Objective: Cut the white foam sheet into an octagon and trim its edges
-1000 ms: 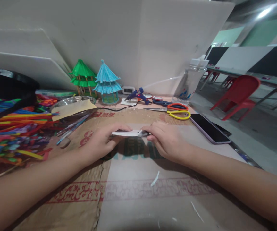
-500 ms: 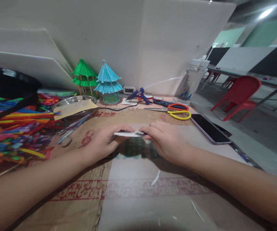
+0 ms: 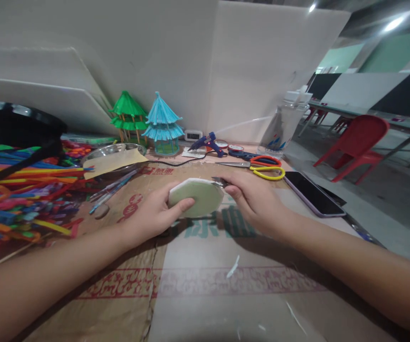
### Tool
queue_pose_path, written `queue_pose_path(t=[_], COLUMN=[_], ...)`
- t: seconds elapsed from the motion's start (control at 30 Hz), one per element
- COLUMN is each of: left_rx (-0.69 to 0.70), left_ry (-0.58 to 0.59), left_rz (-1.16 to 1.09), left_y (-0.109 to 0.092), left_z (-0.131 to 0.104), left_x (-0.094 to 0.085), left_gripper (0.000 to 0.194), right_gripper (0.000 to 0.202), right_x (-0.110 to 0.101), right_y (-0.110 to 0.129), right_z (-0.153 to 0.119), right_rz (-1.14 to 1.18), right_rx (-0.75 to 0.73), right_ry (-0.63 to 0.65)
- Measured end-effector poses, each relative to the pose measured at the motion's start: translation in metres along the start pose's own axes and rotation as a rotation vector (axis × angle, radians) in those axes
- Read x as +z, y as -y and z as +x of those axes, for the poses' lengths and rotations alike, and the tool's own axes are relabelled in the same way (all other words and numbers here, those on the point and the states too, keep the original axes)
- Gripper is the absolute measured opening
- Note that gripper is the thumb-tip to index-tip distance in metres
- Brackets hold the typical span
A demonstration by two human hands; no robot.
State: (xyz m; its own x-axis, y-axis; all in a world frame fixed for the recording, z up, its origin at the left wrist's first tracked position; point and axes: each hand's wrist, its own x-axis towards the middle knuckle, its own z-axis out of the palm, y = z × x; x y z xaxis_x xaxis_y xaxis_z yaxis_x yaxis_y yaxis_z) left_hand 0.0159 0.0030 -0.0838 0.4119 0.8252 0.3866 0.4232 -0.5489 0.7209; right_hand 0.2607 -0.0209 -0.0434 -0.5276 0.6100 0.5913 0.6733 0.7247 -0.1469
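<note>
- The disc [image 3: 203,195], pale green with a white edge, is in the middle of the frame, tilted so its green face shows, above the cardboard [image 3: 119,280].
- The left hand [image 3: 157,206] is closed on the disc's left side, thumb across the green face; its other fingers are mostly hidden.
- The right hand [image 3: 256,199] is pinched closed around a small dark blade [image 3: 219,181] at the disc's upper right edge; how much of the blade lies inside the fingers I cannot tell.
- Below centre, a white scrap [image 3: 233,267] lies on a see-through sheet [image 3: 205,311] over the printed cardboard.
- Right of centre are scissors [image 3: 267,173] with one red and one yellow handle, and beside them a phone [image 3: 312,192].
- Above the disc, a blue glue gun [image 3: 208,142] sits near a small clock [image 3: 193,136].
- Upper left of centre stand a blue model tower [image 3: 163,124] and a green one [image 3: 128,116], close together, with a metal bowl [image 3: 100,152] in front, partly covered by yellowish paper [image 3: 116,164].
- At the left edge is a heap of colourful fuzzy sticks [image 3: 20,190].
- At upper right are a clear bottle [image 3: 283,124] and, farther off, a red chair [image 3: 359,142].
</note>
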Motion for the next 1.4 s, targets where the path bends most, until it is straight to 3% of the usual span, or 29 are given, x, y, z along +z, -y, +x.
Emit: queue_pose_path(t=[0.37, 0.93, 1.17, 1.4], left_rx=[0.174, 0.175, 0.174, 0.227], left_ry=[0.112, 0.134, 0.076, 0.137], left_rz=[0.097, 0.093, 0.124, 0.132], left_y=[-0.006, -0.007, -0.003, -0.006], left_z=[-0.002, -0.002, -0.002, -0.003], left_x=[-0.002, -0.002, -0.002, -0.001], left_gripper=[0.019, 0.019, 0.022, 0.019], right_gripper=[0.046, 0.038, 0.044, 0.04], right_x=[0.0, 0.002, 0.004, 0.004], right_y=[0.009, 0.007, 0.005, 0.011], right_z=[-0.001, -0.001, -0.002, -0.002], right_rz=[-0.21, -0.136, -0.132, -0.193], right_rx=[-0.139, -0.164, -0.132, -0.174], right_ry=[0.013, -0.018, -0.025, -0.012])
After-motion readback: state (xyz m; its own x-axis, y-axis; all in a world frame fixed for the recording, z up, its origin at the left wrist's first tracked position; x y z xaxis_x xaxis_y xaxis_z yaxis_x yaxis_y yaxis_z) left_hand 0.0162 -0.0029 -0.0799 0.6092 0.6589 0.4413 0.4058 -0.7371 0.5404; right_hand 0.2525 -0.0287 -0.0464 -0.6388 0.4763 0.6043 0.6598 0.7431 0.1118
